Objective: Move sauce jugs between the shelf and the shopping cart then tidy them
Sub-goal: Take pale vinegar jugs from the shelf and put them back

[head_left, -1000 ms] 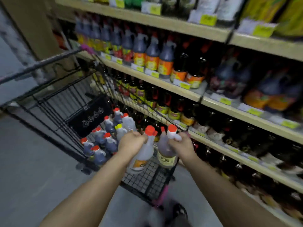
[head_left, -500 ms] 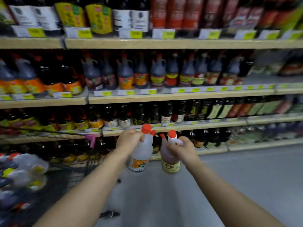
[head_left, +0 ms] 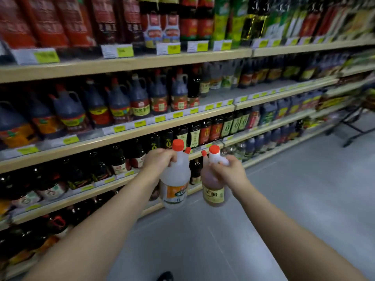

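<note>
Clear jug (head_left: 175,184) gripped by handle in left hand (head_left: 160,162), amber jug (head_left: 213,186) clamped at neck by right hand (head_left: 229,172); both carried upright before shelf (head_left: 121,136), likely for restocking lower row.

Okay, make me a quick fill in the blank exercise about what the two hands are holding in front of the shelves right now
1. The left hand grips the clear jug, whose label is mostly ____.
2. The right hand grips the jug with brownish liquid, whose label is ____.
3. Both jugs have caps coloured ____.
4. Neither jug rests on the shelf; both hang above the ____.

Missing words: orange; yellow; red; floor
</note>
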A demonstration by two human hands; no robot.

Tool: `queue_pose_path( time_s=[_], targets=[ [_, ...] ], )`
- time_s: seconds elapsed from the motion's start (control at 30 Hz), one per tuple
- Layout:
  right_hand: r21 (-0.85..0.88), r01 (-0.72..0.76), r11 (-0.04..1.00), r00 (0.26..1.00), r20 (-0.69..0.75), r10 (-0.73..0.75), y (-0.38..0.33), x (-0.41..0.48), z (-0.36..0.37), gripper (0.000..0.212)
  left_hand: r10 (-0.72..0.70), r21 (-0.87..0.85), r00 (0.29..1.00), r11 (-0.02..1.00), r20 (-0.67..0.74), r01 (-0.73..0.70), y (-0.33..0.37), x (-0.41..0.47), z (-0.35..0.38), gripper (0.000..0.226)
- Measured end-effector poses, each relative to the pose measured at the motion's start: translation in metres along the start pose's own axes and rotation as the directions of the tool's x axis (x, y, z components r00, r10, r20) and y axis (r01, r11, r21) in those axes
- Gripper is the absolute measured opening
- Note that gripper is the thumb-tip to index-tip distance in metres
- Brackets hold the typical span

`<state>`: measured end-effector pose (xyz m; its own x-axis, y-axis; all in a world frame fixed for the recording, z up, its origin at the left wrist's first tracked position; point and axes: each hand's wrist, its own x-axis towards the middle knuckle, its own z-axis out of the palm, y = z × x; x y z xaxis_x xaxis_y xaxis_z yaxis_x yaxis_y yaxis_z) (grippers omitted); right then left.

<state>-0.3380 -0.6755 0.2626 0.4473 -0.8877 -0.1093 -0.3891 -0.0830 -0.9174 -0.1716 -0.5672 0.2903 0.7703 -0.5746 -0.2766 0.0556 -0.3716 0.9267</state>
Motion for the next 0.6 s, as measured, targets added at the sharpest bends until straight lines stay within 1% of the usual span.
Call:
queue_pose_path(
  time_s=[0.07,0.13,0.33,0.4,0.53,0.6],
  targets=[
    [0.047,-0.011,0.999,1.000,-0.010,0.012,0.001,0.023,-0.017,0.025,0.017,0.028,1.000,0.999,0.025,-0.018,0.015,0.015,0.023,0.022],
    [0.084,-0.022,0.996,1.000,-0.005,0.023,0.003,0.049,-0.031,0.025,0.031,0.037,0.999,0.999,0.044,-0.033,0.025,0.032,0.044,0.023],
    [0.103,-0.009,0.995,1.000,-0.018,0.011,0.003,0.139,-0.054,0.020,0.037,0.039,0.997,0.998,0.068,-0.039,0.055,0.100,0.100,0.025],
    [0.132,-0.012,0.991,1.000,-0.002,0.012,0.000,0.169,-0.060,0.024,0.039,0.041,0.997,0.998,0.061,-0.042,0.066,0.121,0.115,0.023],
    [0.183,-0.014,0.983,1.000,0.005,0.013,-0.006,0.227,-0.074,0.038,0.032,0.029,0.999,0.999,0.028,-0.033,0.094,0.161,0.142,0.028],
    [0.197,-0.004,0.980,1.000,0.009,0.002,-0.009,0.254,-0.081,0.039,0.031,0.027,1.000,0.999,-0.006,-0.030,0.108,0.178,0.154,0.027]
  ],
)
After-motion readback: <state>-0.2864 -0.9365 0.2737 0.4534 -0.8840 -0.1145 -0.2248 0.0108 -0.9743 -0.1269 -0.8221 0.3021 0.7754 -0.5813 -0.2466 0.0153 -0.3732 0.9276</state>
